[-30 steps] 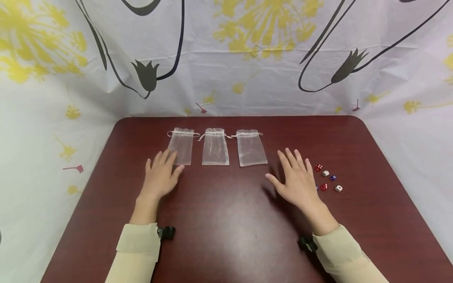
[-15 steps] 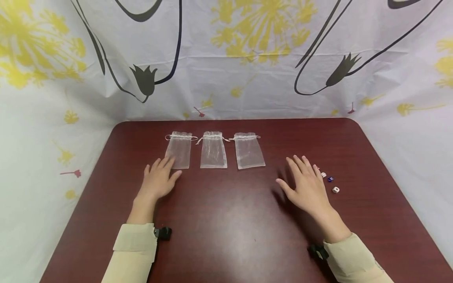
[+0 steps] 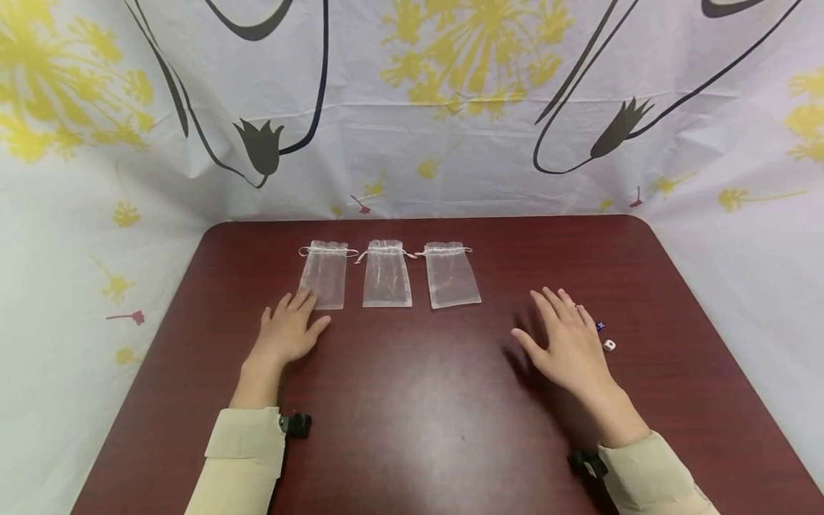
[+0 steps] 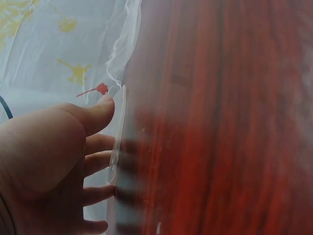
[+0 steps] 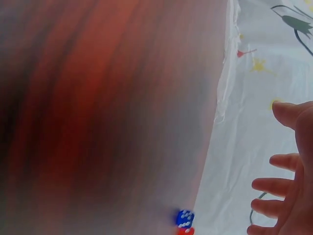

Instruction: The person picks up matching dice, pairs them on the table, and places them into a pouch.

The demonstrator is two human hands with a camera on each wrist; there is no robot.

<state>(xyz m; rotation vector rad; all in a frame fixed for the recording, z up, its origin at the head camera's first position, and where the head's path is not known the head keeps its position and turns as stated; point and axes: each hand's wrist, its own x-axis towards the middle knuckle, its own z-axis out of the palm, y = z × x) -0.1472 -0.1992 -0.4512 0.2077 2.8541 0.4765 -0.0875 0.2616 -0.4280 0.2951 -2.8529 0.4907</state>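
Head view: left hand [image 3: 284,336], fingers spread, touches left bag [image 3: 328,275] without gripping; right hand [image 3: 569,350], fingers extended, empty, hovers beside dice [image 3: 609,345]

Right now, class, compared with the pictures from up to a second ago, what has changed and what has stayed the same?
The right hand has moved to its right, hiding more of the dice from the head view. Nothing was visibly taken hold of or let go. The left hand stays by the near end of the leftmost bag, and all three bags lie as before.
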